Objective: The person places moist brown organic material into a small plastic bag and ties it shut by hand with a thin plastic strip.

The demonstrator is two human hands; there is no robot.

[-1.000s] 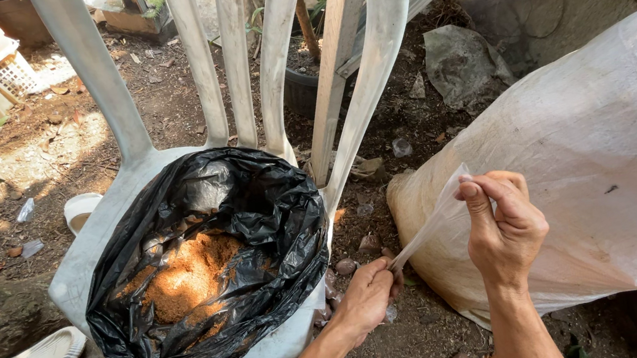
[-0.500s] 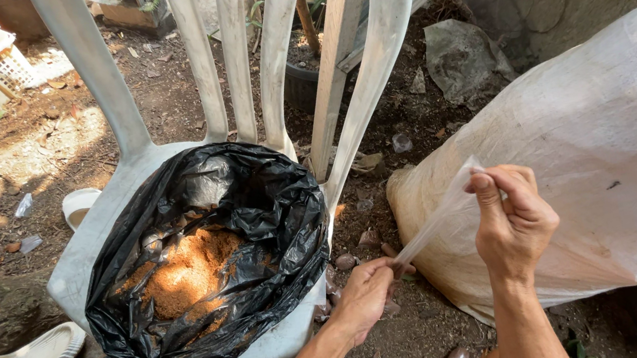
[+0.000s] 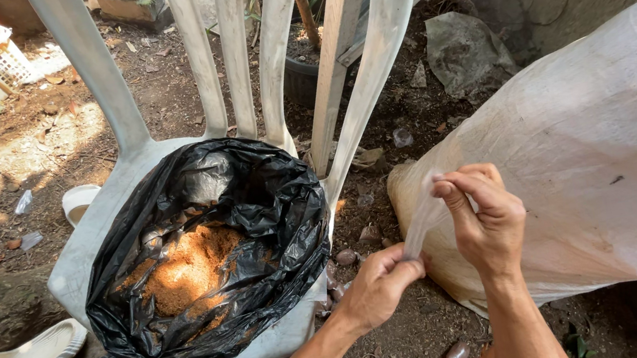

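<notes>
Plastic strip — thin, clear — stretched taut between both hands, over dirt beside white chair's front corner; left hand fingertips pinched on lower end, right hand fingers clamped on upper end.

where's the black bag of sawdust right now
The black bag sits open on the white chair, left of centre in the head view, just left of the left hand and the big white sack.
</notes>
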